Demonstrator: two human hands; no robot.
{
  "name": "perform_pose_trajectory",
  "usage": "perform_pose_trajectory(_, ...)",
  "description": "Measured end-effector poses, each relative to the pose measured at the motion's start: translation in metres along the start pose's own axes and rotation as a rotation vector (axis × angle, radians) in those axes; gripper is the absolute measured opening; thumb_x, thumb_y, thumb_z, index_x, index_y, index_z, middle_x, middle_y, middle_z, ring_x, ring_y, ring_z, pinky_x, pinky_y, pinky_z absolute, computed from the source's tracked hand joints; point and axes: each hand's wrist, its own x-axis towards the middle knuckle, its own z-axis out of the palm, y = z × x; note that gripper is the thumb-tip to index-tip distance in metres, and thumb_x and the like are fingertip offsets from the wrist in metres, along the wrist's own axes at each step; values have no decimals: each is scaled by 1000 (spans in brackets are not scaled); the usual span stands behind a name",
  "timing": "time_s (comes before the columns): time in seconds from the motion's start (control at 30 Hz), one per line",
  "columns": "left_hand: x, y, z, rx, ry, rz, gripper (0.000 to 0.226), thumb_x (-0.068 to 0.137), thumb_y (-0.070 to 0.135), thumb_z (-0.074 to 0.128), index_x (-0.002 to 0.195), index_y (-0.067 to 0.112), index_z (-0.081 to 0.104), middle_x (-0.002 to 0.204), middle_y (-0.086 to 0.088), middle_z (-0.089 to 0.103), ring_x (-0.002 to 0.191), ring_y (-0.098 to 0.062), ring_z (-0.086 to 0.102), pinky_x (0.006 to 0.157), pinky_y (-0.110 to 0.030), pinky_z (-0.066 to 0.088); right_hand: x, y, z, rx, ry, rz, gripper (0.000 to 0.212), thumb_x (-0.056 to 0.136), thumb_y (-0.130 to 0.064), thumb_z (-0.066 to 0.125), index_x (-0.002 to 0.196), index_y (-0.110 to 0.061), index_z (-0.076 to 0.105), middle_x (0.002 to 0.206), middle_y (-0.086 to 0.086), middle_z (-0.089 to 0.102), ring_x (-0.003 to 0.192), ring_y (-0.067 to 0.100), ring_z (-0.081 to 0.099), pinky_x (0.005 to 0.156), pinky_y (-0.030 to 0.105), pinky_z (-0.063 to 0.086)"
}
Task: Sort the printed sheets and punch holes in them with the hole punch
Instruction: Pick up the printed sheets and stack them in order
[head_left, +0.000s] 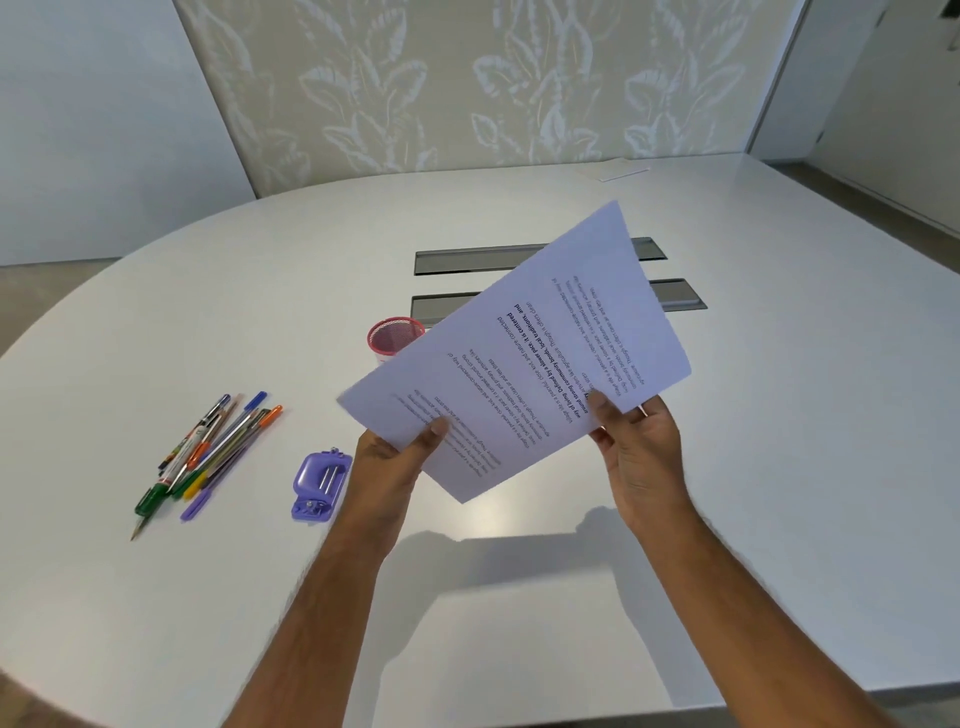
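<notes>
Printed sheets (524, 358), held above the white table (779, 467) in both hands. The stack is raised clear of the tabletop and tilted, its printed face turned toward the viewer with the text running upside down. The left hand (395, 457) pinches the near left corner, the thumb lying on the printed face and the fingers hidden behind. The right hand (641, 447) pinches the near right edge in the same way, thumb on top and fingers curled behind the paper. How many sheets are in the stack cannot be told.

The paper is judged to be light, thin and flexible: it is likely to sag or curl if held at one corner only, and loose sheets may slide against one another, so a two-point hold along one edge, as shown, is considered suitable. Creasing and tearing at the pinch points are the probable risks if the paper is gripped hard. For punching, the edges would need to be squared first, probably by tapping on the table.

The purple hole punch (318, 486) lies on the table just left of the left forearm, untouched. Further left a loose heap of pens (208, 452) is seen; a red mesh cup (392, 338) stands behind the sheets, partly hidden by them.
</notes>
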Motion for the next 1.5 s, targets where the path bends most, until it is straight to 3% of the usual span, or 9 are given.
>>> perform_pose_trajectory(0.17,2,0,-14,34,34,2,34,76,36,87,108,31,76,113,-1,78,103,-20,72,95,-41,59,7,-9,-6,-96,7,-92,45,87,-14,85,129,-23,71,134,9,73,120,26,72,92,32,59)
perform_pose_trajectory(0.3,4,-3,-25,72,3,8,22,76,28,85,96,24,75,105,-7,81,94,-22,75,84,-30,58,13,-23,-10,-249,39,-130,41,86,-26,87,124,-22,72,127,5,76,109,21,75,85,30,60)
perform_pose_trajectory(0.4,5,-5,-25,139,-90,9,23,81,22,84,103,23,76,109,-10,81,97,-27,79,81,-26,60,16,-31,-11,-362,25,-149,33,87,-33,86,115,-20,74,116,3,79,92,17,76,75,27,60)
perform_pose_trajectory(0.5,11,-7,-18,320,-147,47,27,92,16,79,116,25,70,121,5,77,105,-15,76,86,-23,59,16,-34,-8,-448,-44,-165,30,92,-34,82,116,-18,73,115,5,79,91,20,76,75,29,61)
perform_pose_trajectory(0.73,31,2,-1,382,-28,59,46,93,29,79,133,29,56,131,19,67,116,1,66,85,-12,56,16,-38,5,-427,-46,-159,28,91,-33,83,114,-21,73,117,4,79,91,21,77,74,30,61)
perform_pose_trajectory(1.0,46,25,25,160,-139,60,30,97,18,74,126,13,69,120,1,79,105,-22,77,83,-25,60,18,-50,24,-441,-65,-191,21,93,-30,79,113,-28,73,118,0,79,90,21,78,72,28,61)
perform_pose_trajectory(1.17,45,27,34,217,-117,129,29,97,26,72,125,19,68,119,7,79,101,-18,78,78,-25,62,21,-55,30,-445,-71,-239,21,92,-31,80,110,-28,72,114,0,80,89,17,77,71,25,60)
perform_pose_trajectory(1.4,39,5,36,330,-136,81,30,100,21,67,130,24,67,123,7,77,109,-19,74,89,-37,63,13,-24,18,-538,-60,-106,23,96,-28,74,117,-36,72,114,-6,79,97,22,76,71,30,63)
perform_pose_trajectory(1.5,41,13,39,365,-122,129,28,100,26,65,121,44,67,116,19,76,103,-9,74,75,-21,61,15,-27,21,-568,-59,-135,21,94,-36,73,114,-42,71,112,-9,79,94,19,76,69,28,62)
